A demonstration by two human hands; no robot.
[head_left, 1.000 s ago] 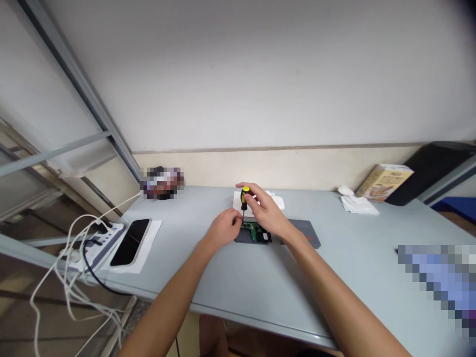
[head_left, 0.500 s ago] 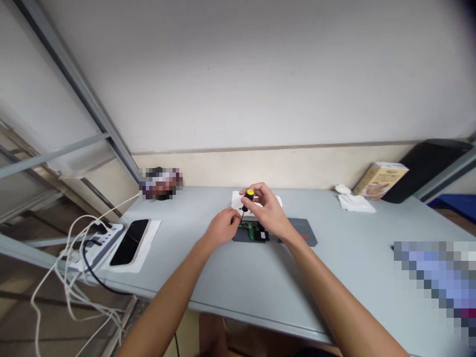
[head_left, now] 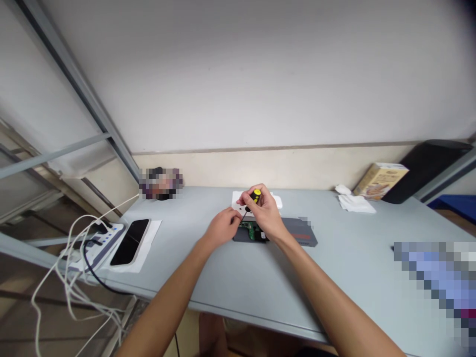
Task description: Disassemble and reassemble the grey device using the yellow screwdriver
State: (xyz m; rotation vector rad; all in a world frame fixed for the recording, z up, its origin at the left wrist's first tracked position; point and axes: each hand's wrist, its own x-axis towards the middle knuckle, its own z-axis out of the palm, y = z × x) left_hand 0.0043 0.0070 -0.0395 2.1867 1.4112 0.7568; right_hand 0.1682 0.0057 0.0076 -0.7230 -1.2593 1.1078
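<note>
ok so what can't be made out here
All in the head view:
Screwdriver tip: too small, by the left hand
Board, right end: behind the right hand
Box, fine print: too small
Right-edge item: pixelated, cut off by the edge
Left-side item: pixelated

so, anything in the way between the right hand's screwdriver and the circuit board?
Only the left hand, its fingertips close around the tip of the screwdriver at the left end of the circuit board. Nothing else visible; can't tell if the tip touches.
</note>
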